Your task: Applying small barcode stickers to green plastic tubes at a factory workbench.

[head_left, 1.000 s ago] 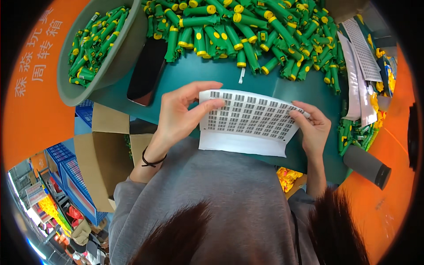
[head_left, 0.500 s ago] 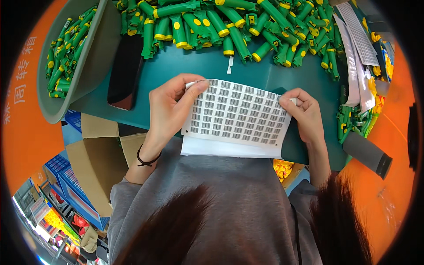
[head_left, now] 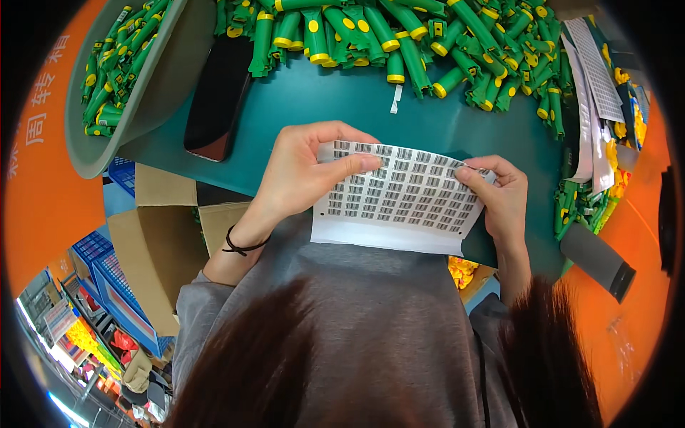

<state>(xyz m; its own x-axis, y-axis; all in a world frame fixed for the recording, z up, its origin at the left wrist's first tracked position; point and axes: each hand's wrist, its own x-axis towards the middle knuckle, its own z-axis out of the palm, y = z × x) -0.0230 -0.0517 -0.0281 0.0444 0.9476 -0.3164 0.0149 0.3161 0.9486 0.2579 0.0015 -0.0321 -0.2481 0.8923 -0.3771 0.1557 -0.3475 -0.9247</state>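
- Label sheet (head_left: 399, 189): held up over the table's (head_left: 300, 103) near edge, close to the grey shirt (head_left: 357, 285); printed face up, blank strip along the bottom.
- Left hand (head_left: 303, 167): thumb on the printed face, index finger along the top edge, pinching the sheet near its upper left.
- Right hand (head_left: 503, 189): thumb and index finger pinch the upper right corner; the rest curl behind, partly hidden.
- Doing it well: light, even pinch at both ends, sheet taut enough not to buckle, thumbs pressing flat so no label creases or lifts. Probably thin and bendy, so no hard pulling.
- Sheet vs fingers: its top edge runs between the hands; most of the printed area hangs below and between the thumbs, uncovered. Left thumb covers some labels. Can't tell if the bottom edge touches the shirt.
- Paper strip (head_left: 396, 100) lies beyond the sheet, apart from both hands.
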